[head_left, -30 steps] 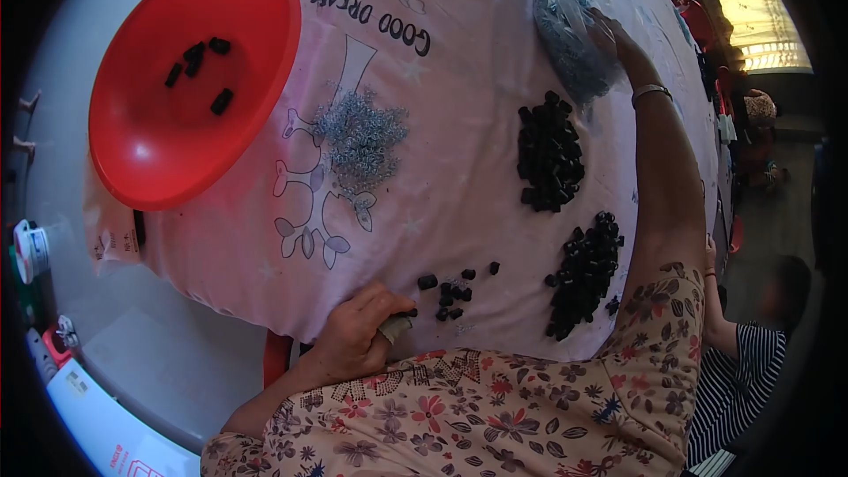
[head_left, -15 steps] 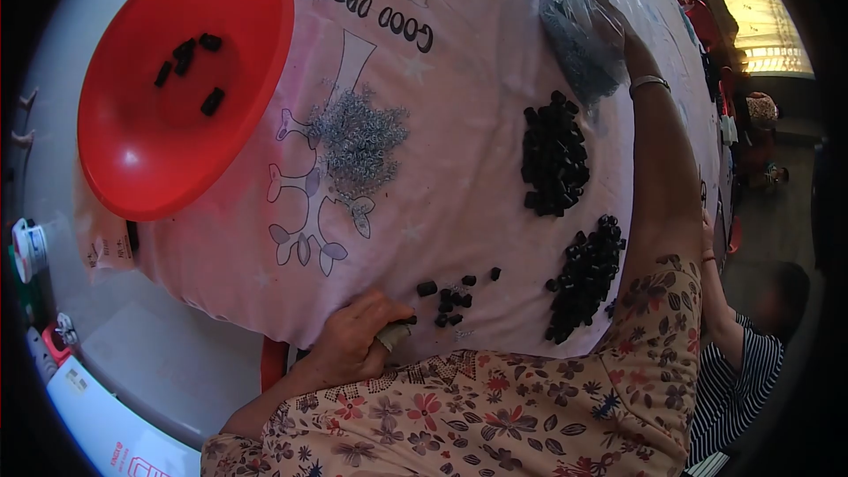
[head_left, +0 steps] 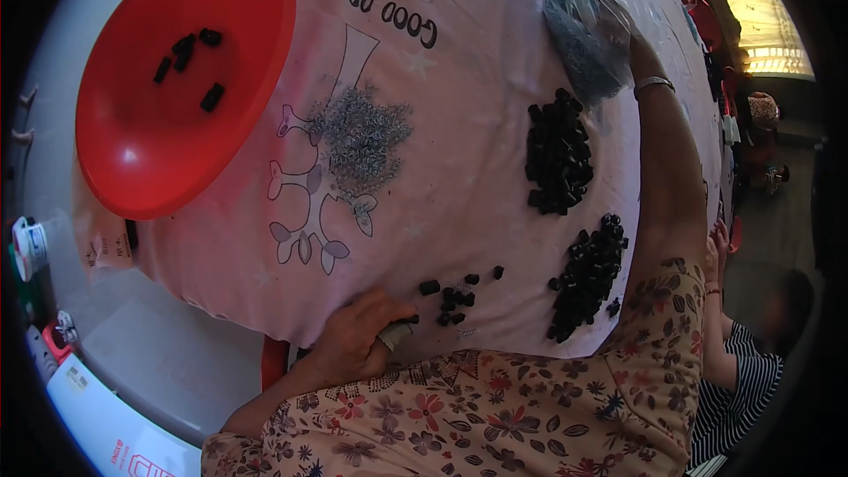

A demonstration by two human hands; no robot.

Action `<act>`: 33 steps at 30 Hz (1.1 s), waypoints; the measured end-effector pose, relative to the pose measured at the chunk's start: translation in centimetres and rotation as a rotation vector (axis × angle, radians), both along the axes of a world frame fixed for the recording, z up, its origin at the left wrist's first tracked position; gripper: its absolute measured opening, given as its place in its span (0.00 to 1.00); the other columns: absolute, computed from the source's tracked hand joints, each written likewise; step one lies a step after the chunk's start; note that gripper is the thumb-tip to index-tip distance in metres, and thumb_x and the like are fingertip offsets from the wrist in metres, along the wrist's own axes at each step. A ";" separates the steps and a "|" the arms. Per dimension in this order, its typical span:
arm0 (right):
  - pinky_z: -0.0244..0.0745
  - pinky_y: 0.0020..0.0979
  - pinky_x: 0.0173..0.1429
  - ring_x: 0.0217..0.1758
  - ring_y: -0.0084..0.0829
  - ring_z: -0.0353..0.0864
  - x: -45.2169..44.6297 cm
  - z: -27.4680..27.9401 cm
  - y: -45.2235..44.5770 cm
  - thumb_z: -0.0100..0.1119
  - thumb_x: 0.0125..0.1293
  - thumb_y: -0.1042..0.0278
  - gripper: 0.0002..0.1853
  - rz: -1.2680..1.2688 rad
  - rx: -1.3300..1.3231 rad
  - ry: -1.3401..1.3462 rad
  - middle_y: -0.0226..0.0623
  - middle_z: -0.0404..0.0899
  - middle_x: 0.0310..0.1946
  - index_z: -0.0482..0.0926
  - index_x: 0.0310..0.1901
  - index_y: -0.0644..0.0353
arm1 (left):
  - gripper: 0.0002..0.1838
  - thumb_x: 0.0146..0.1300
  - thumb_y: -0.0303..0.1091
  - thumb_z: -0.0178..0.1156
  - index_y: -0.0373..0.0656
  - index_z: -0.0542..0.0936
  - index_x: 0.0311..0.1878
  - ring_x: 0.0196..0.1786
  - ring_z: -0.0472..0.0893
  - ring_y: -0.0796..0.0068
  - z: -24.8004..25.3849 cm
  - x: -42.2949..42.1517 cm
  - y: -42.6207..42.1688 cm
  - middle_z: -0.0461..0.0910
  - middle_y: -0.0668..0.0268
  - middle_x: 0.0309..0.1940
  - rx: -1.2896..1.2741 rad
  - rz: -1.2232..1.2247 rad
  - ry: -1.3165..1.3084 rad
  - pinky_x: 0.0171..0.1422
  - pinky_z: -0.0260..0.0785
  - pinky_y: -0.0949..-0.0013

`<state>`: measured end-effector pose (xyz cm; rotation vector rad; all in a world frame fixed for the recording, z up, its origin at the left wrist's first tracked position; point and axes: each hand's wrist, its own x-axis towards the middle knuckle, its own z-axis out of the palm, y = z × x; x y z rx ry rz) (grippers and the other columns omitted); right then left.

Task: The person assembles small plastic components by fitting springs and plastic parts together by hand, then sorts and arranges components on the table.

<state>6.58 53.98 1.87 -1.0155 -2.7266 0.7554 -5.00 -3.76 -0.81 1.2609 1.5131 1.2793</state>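
My left hand (head_left: pixel 362 333) rests at the near table edge with its fingers curled closed. A small black piece (head_left: pixel 410 320) shows at its fingertips, and a grey-green wrap covers one digit. My right hand (head_left: pixel 615 19) is stretched out to the far right at a clear plastic bag (head_left: pixel 583 35) of small metal springs. Its fingers are bent and partly hidden by the plastic; they seem to grip the bag. Several loose black pieces (head_left: pixel 455 299) and a few springs lie to the right of my left hand. A pile of springs (head_left: pixel 362 141) sits mid-table.
A red basin (head_left: pixel 185 159) at the left holds several black pieces. Two heaps of black parts, one (head_left: pixel 559 155) below the bag and one (head_left: pixel 590 276) near my right sleeve, lie on the pink cloth (head_left: pixel 468 177). At the right, another person's striped sleeve (head_left: pixel 751 371) shows.
My right hand and the bag have shifted very slightly. My left hand stays in place. The other person's hands at the right have moved into fuller view.
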 end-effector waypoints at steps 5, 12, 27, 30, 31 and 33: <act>0.74 0.40 0.47 0.48 0.46 0.77 0.9 -0.1 1.2 0.50 0.65 0.59 0.13 -0.001 -0.042 0.041 0.43 0.78 0.46 0.77 0.42 0.60 | 0.24 0.42 0.13 0.53 0.40 0.75 0.46 0.31 0.75 0.57 0.0 0.1 0.0 0.71 0.58 0.31 0.019 0.021 -0.024 0.35 0.69 0.64; 0.74 0.39 0.47 0.49 0.45 0.77 1.9 -0.2 1.7 0.50 0.65 0.60 0.13 -0.003 -0.090 0.109 0.43 0.78 0.47 0.77 0.43 0.59 | 0.23 0.42 0.13 0.54 0.39 0.75 0.46 0.31 0.75 0.57 -0.2 -0.1 -0.1 0.71 0.58 0.32 0.006 -0.001 -0.036 0.35 0.69 0.66; 0.74 0.38 0.49 0.50 0.44 0.77 -3.6 -2.1 3.1 0.51 0.66 0.61 0.12 -0.013 -0.192 0.235 0.41 0.77 0.49 0.78 0.44 0.59 | 0.24 0.40 0.11 0.53 0.37 0.75 0.46 0.30 0.75 0.60 0.0 -0.1 0.1 0.72 0.58 0.30 0.025 0.011 -0.065 0.35 0.69 0.68; 0.74 0.38 0.49 0.50 0.44 0.77 -2.5 -2.5 3.6 0.51 0.66 0.61 0.12 -0.019 -0.222 0.266 0.41 0.77 0.49 0.78 0.44 0.58 | 0.24 0.40 0.11 0.53 0.36 0.75 0.45 0.30 0.75 0.60 0.1 -0.1 0.1 0.72 0.58 0.30 0.007 0.011 -0.075 0.35 0.70 0.68; 0.74 0.38 0.49 0.50 0.43 0.77 -2.3 -2.3 4.0 0.51 0.66 0.61 0.12 -0.020 -0.232 0.279 0.41 0.77 0.49 0.78 0.44 0.58 | 0.24 0.40 0.11 0.53 0.36 0.75 0.45 0.30 0.75 0.60 0.2 -0.1 0.1 0.72 0.58 0.31 0.005 0.013 -0.079 0.35 0.70 0.68; 0.74 0.38 0.49 0.50 0.43 0.77 -3.0 -2.2 4.2 0.51 0.66 0.61 0.12 -0.020 -0.242 0.307 0.41 0.77 0.49 0.78 0.44 0.58 | 0.23 0.40 0.11 0.53 0.35 0.75 0.45 0.31 0.76 0.60 0.1 0.0 0.1 0.72 0.57 0.31 0.019 0.013 -0.069 0.35 0.70 0.68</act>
